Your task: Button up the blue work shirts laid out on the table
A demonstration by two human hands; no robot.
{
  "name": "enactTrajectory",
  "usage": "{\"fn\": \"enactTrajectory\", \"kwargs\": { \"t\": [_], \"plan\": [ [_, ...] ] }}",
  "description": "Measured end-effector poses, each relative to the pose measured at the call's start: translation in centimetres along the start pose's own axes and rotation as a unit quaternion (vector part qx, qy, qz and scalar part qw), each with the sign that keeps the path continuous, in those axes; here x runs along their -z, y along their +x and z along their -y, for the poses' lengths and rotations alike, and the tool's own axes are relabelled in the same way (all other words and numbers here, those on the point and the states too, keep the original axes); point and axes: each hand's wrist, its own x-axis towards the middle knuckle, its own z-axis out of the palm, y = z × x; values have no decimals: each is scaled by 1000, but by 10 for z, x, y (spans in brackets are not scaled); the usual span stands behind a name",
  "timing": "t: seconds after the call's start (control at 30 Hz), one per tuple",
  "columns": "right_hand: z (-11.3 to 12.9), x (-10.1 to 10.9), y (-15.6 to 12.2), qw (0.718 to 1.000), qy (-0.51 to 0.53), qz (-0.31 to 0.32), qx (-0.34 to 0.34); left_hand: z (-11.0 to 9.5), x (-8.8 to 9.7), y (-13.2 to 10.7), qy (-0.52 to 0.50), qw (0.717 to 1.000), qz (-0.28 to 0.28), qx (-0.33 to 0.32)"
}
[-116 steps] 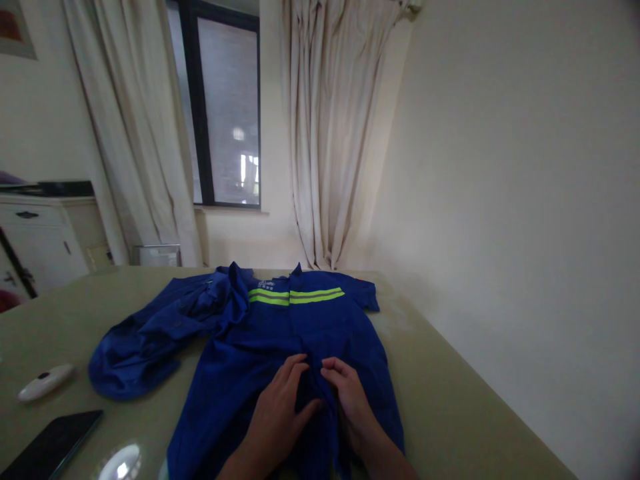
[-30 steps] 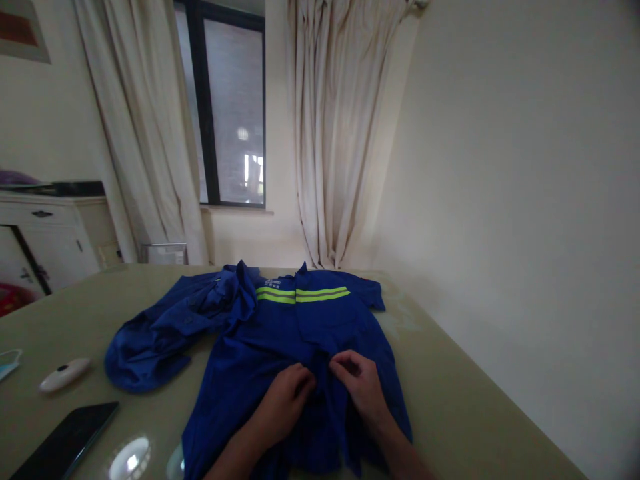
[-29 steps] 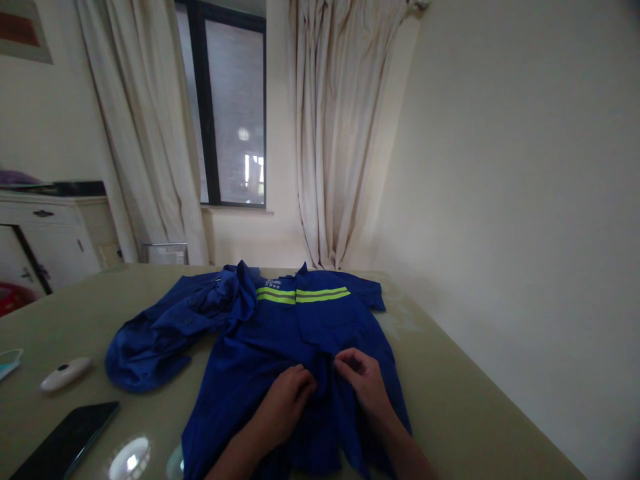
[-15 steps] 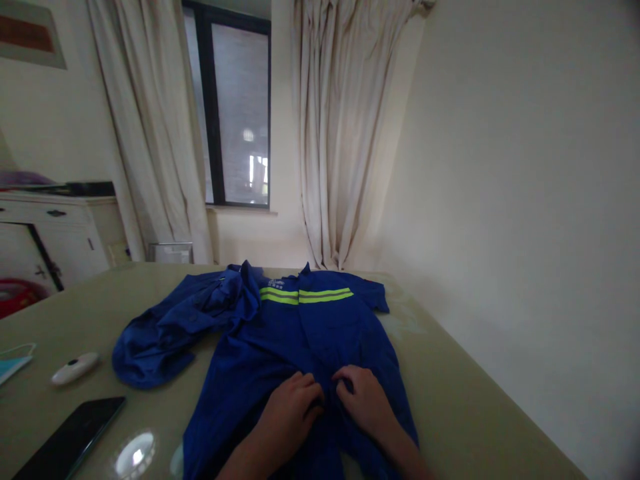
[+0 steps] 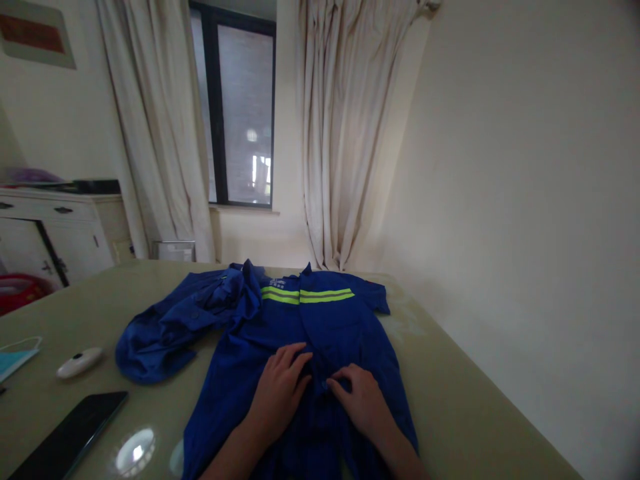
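A dark blue work jacket [image 5: 345,330] lies front up on the table, with yellow-green reflective bands across its chest. My left hand [image 5: 283,390] rests on the lower front, fingers extended and apart. To its right, my right hand [image 5: 364,403] has thumb and forefinger pinched together at the jacket's front edge, apparently on a bit of the cloth. Crumpled blue fabric [image 5: 170,330] lies against the jacket's left side; I cannot tell whether it belongs to the same garment.
On the table [image 5: 465,407] at left are a black phone [image 5: 70,437], a white oval device [image 5: 80,363] and a blue face mask [image 5: 17,362]. A wall [image 5: 525,220] runs along the right. Behind stand curtains [image 5: 345,133] and a white cabinet [image 5: 75,227].
My left hand has moved up the jacket front and its curled fingers have straightened. My right hand has shifted slightly left, its thumb and forefinger now closed at the front edge.
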Motion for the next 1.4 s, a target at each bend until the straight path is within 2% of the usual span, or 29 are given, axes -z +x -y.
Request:
{"fn": "enactTrajectory", "kwargs": {
  "t": [0.17,0.27,0.37,0.43,0.57,0.67,0.83,1.03,1.2,1.4],
  "plan": [
    [-1,0,1,1000,-14,19,7,7,-12,1,65,996,62,-9],
    [3,0,-3,998,-51,37,24,5,-12,3,103,991,82,5],
    [12,0,-3,993,-112,47,5,-2,-8,8,124,988,91,23],
    [21,2,3,987,-150,55,-5,-8,-5,15,116,987,101,51],
    [42,2,23,977,-203,60,-21,-18,-5,34,54,978,118,162],
    [48,-8,35,976,-213,34,-11,-23,-11,41,45,970,103,216],
    [34,-29,36,982,-187,-12,14,-25,-17,38,37,971,69,226],
    [22,-30,38,989,-142,-20,19,-27,-22,47,19,959,32,282],
    [21,-30,39,993,-112,-24,30,-24,-33,38,70,974,-29,213],
    [19,-30,37,995,-86,-32,38,-19,-31,35,53,978,-26,199]
  ]
}}
